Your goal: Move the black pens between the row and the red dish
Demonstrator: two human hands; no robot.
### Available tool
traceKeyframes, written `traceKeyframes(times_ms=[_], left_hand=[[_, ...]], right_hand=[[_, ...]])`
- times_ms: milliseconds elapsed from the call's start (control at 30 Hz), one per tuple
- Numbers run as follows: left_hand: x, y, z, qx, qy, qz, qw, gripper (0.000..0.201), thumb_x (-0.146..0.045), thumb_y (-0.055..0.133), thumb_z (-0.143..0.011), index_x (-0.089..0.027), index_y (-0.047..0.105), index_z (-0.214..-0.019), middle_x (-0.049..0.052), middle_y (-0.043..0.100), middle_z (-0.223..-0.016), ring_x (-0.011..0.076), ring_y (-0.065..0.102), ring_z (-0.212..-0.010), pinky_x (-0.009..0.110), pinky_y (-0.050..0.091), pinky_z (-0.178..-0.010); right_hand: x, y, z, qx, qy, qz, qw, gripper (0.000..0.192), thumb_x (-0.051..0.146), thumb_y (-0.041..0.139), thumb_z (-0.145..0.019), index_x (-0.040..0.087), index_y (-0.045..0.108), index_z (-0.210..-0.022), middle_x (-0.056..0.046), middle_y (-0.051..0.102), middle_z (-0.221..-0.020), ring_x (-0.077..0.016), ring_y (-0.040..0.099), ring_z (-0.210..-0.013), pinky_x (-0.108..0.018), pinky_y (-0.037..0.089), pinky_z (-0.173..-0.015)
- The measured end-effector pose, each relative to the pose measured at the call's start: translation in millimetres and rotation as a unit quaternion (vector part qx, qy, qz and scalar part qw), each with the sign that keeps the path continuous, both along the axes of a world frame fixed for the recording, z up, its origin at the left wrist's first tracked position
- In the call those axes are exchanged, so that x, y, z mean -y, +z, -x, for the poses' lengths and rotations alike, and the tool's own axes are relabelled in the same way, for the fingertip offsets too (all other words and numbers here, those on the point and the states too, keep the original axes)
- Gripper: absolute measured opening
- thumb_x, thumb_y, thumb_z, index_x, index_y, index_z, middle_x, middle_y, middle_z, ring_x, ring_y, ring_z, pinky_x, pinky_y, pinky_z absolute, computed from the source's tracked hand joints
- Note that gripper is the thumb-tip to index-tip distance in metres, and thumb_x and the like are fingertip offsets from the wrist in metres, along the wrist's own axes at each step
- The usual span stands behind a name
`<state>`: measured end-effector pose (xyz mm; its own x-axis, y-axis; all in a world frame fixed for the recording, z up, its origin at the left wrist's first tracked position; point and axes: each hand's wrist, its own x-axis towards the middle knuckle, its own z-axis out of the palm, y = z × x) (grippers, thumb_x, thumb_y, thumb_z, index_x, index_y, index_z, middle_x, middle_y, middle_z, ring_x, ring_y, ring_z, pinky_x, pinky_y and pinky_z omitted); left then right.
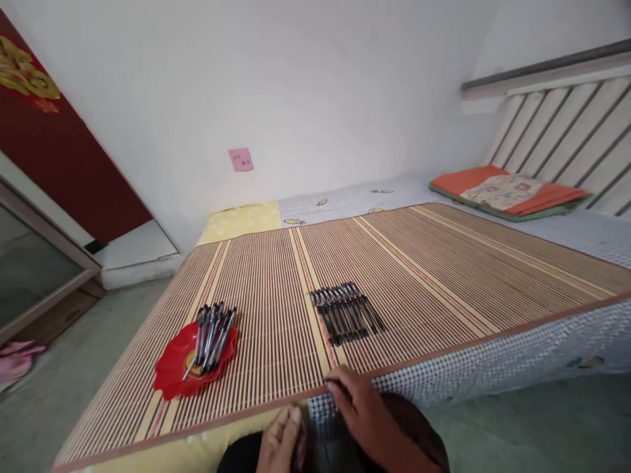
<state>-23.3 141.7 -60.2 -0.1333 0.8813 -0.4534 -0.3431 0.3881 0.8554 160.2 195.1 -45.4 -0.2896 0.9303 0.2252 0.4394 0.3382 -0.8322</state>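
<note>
The right hand (367, 410) touches the near edge of the striped mat (419, 263) on the bed (542, 348), fingers bent on it; the left hand (280, 440) sits low, fingers loose, holding nothing; black pens (345, 312) lie in a neat row nearby; more pens fill a red plate (172, 374).

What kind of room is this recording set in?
Most likely a bedroom at home: a low bed covered with a bamboo mat, folded bedding by the slatted headboard. Pens lie on the mat near the hands.
</note>
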Motion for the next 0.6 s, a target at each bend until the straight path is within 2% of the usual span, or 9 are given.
traceKeyframes(times_ms=[67,133,200,300,367,433,500,600], left_hand=[[-23.2,24.6,3.3,-0.040,-0.005,-0.060,0.997,0.054,-0.067,0.079,-0.066,-0.019,0.054,-0.070,-0.005,0.044,-0.060,0.0097,0.039,-0.053,0.020,0.035,-0.050],[-53.7,51.6,7.0,-0.079,-0.001,-0.124,0.989,0.052,-0.066,0.074,-0.073,-0.019,0.051,-0.068,-0.005,0.045,-0.059,0.0095,0.038,-0.052,0.020,0.034,-0.049],[-87.8,75.6,10.3,-0.121,0.007,-0.185,0.975,0.048,-0.063,0.071,-0.077,-0.018,0.055,-0.072,-0.003,0.050,-0.063,0.0101,0.043,-0.056,0.020,0.037,-0.052],[-135.7,96.2,12.3,-0.133,0.067,-0.240,0.959,0.044,-0.060,0.069,-0.081,-0.017,0.060,-0.079,-0.002,0.053,-0.065,0.0100,0.046,-0.056,0.019,0.038,-0.051],[-159.7,97.1,10.6,-0.097,0.112,-0.257,0.955,0.043,-0.058,0.072,-0.078,-0.017,0.060,-0.082,-0.003,0.053,-0.065,0.0096,0.047,-0.054,0.019,0.037,-0.049],[-174.6,89.6,6.7,-0.052,0.144,-0.255,0.955,0.044,-0.056,0.076,-0.073,-0.017,0.059,-0.082,-0.003,0.054,-0.065,0.0091,0.046,-0.052,0.019,0.036,-0.046],[-180.5,77.3,1.9,-0.022,0.162,-0.235,0.958,0.045,-0.056,0.078,-0.070,-0.017,0.058,-0.080,-0.004,0.053,-0.063,0.0088,0.045,-0.051,0.019,0.034,-0.045],[-177.1,57.3,-3.1,-0.014,0.164,-0.201,0.966,0.045,-0.057,0.078,-0.069,-0.018,0.056,-0.077,-0.004,0.052,-0.062,0.0083,0.043,-0.050,0.018,0.034,-0.045]], right_hand=[[-24.7,4.7,-2.0,0.031,-0.043,-0.060,0.997,0.025,0.022,0.040,-0.099,0.018,0.063,-0.107,-0.008,0.066,-0.100,-0.0208,0.063,-0.096,-0.031,0.046,-0.085],[-47.5,4.6,-1.8,0.083,-0.083,-0.098,0.988,0.024,0.021,0.042,-0.099,0.017,0.064,-0.108,-0.010,0.065,-0.100,-0.0224,0.062,-0.095,-0.033,0.047,-0.084],[-65.1,1.7,0.4,0.143,-0.115,-0.122,0.975,0.021,0.019,0.046,-0.097,0.016,0.066,-0.104,-0.010,0.064,-0.097,-0.0236,0.062,-0.092,-0.034,0.048,-0.082],[-80.3,-5.6,6.2,0.236,-0.147,-0.147,0.949,0.015,0.015,0.053,-0.093,0.017,0.068,-0.093,-0.010,0.064,-0.092,-0.0252,0.061,-0.089,-0.036,0.048,-0.081],[-84.2,-12.4,10.2,0.278,-0.155,-0.169,0.933,0.012,0.014,0.058,-0.090,0.018,0.069,-0.091,-0.010,0.064,-0.090,-0.0256,0.060,-0.090,-0.037,0.048,-0.082],[-84.4,-19.2,13.4,0.301,-0.161,-0.190,0.921,0.010,0.013,0.061,-0.088,0.018,0.069,-0.092,-0.010,0.065,-0.093,-0.0261,0.059,-0.093,-0.038,0.047,-0.086],[-81.8,-23.6,15.7,0.309,-0.169,-0.196,0.915,0.012,0.014,0.063,-0.087,0.018,0.069,-0.098,-0.011,0.065,-0.100,-0.0270,0.058,-0.097,-0.040,0.047,-0.088],[-74.7,-23.8,19.3,0.304,-0.148,-0.175,0.925,0.019,0.015,0.063,-0.088,0.018,0.067,-0.107,-0.011,0.065,-0.104,-0.0267,0.059,-0.094,-0.040,0.047,-0.083]])
